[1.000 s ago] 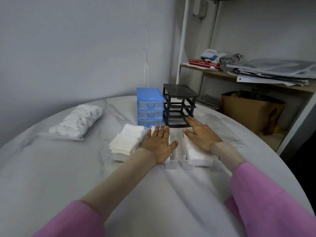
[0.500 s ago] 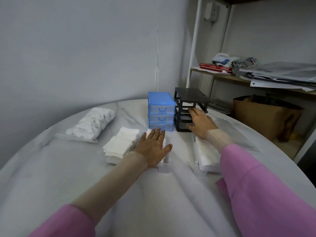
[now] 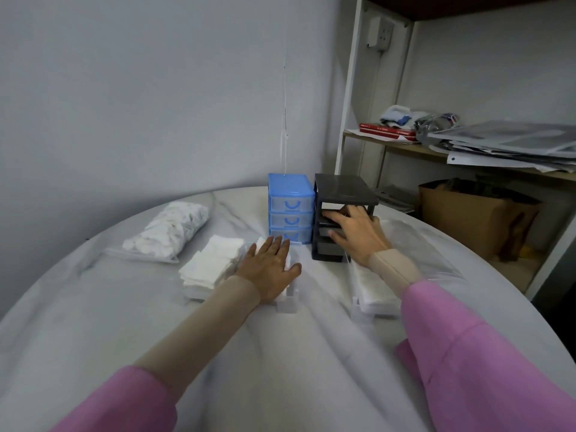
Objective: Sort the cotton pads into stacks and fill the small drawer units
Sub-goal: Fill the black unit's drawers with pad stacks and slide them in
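Filling part done: left hand [image 3: 268,269] flat, fingers straight, on a padded clear drawer [image 3: 288,299]; right hand [image 3: 355,232] grips the black drawer unit [image 3: 343,194]; square cotton pads [image 3: 212,265] remain on surface.

Shelf [image 3: 389,148] with red books [image 3: 386,131], papers [image 3: 511,145]; cardboard box [image 3: 473,213] below.

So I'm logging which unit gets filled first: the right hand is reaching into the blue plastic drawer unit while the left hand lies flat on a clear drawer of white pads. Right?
Not quite. The head view shows the right hand reaching into the black plastic drawer unit, not the blue plastic drawer unit beside it. The left hand does lie flat on the clear drawer of white pads.
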`<state>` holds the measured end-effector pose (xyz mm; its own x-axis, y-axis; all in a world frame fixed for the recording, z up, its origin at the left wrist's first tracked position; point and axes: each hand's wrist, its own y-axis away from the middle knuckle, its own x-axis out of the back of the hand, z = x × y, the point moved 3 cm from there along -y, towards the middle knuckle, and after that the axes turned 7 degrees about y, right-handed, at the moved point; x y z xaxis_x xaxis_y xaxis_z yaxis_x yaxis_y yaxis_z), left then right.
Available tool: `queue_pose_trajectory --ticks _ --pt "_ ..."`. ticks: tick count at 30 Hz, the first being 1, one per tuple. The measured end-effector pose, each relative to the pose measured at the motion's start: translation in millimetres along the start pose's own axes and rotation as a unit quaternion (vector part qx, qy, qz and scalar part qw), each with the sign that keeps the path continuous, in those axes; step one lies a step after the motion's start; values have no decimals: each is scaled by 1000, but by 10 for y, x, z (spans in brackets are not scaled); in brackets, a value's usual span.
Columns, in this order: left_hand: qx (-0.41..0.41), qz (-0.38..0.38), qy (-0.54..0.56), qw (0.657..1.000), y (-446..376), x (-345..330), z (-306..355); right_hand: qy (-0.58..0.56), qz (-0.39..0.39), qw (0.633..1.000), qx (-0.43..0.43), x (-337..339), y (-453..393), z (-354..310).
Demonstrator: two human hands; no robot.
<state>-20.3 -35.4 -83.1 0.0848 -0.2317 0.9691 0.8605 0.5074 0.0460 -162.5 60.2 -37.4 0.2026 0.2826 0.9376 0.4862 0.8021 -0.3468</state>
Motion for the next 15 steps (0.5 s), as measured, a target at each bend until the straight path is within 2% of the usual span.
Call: queue_pose_trajectory --ticks 15 --pt "-6 37 26 999 54 41 9 -23 -3 999 22 150 443 -76"
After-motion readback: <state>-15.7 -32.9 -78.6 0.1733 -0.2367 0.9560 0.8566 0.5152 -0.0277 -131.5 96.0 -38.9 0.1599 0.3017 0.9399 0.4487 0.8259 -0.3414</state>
